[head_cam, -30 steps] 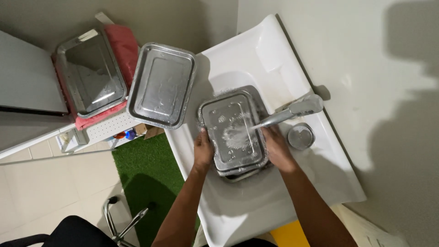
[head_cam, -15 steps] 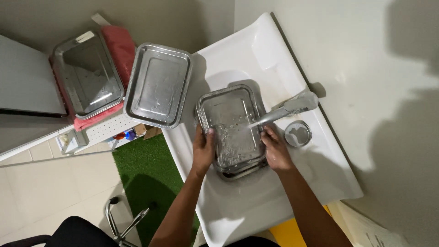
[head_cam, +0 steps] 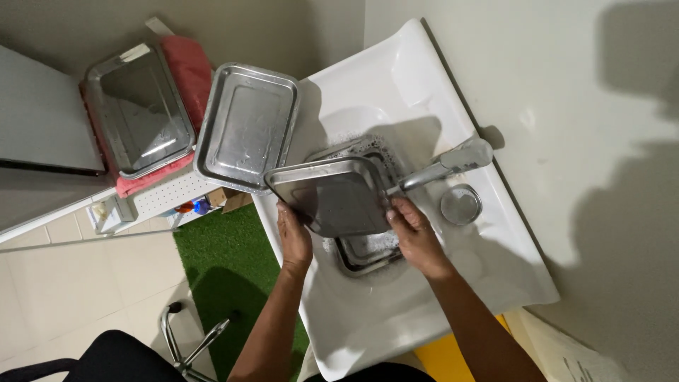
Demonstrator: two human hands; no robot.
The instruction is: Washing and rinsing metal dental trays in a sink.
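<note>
A: Log the bench, left to right.

B: Far left, a steel tray lies on a red cloth. Next to it a second steel tray rests open side up, its corner overhanging the white sink. Below them, green matting on the floor.

A: And your hands?

B: My left hand grips the near-left edge of the tilted tray; my right hand clasps its near-right corner. Both closed on that one piece.

A: Change since the last entry?

B: Half a second ago this tray lay flat in the basin under the tap, water pooling in it. Now I've lifted it and tipped it up on edge above the basin tray, which is wet and still sits in the bowl. I judge the rinse of this piece done and the water dumped.

A: Right side?

B: A small round steel cup stands on the sink ledge, just beyond the tap.
</note>
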